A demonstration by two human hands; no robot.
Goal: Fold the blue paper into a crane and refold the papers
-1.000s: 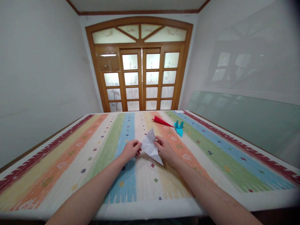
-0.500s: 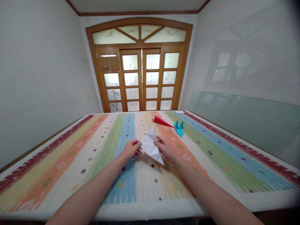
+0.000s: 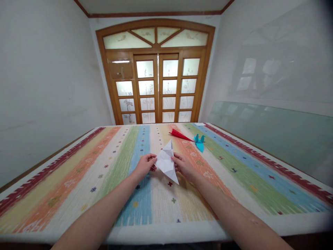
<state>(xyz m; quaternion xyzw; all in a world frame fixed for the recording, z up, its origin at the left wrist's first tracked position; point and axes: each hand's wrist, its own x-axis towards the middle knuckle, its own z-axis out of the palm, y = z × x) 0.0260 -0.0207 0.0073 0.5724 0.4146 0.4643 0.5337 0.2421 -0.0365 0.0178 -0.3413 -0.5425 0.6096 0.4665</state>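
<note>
1. The near tip of the white paper (image 3: pixel 165 161) has swung a bit left, closer to the printed red cross (image 3: pixel 170 184).
2. Its far tip now pokes a bit farther away and more to the right than at first.

No readable text or labels.

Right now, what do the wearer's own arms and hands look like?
Bare, ungloved left hand and bare, ungloved right hand; no rings or watch visible. Bare left forearm and bare right forearm, both tapering toward the wrist. No sleeves, straps or cables in view. Faint marks on the right forearm, too blurred to identify.
</note>
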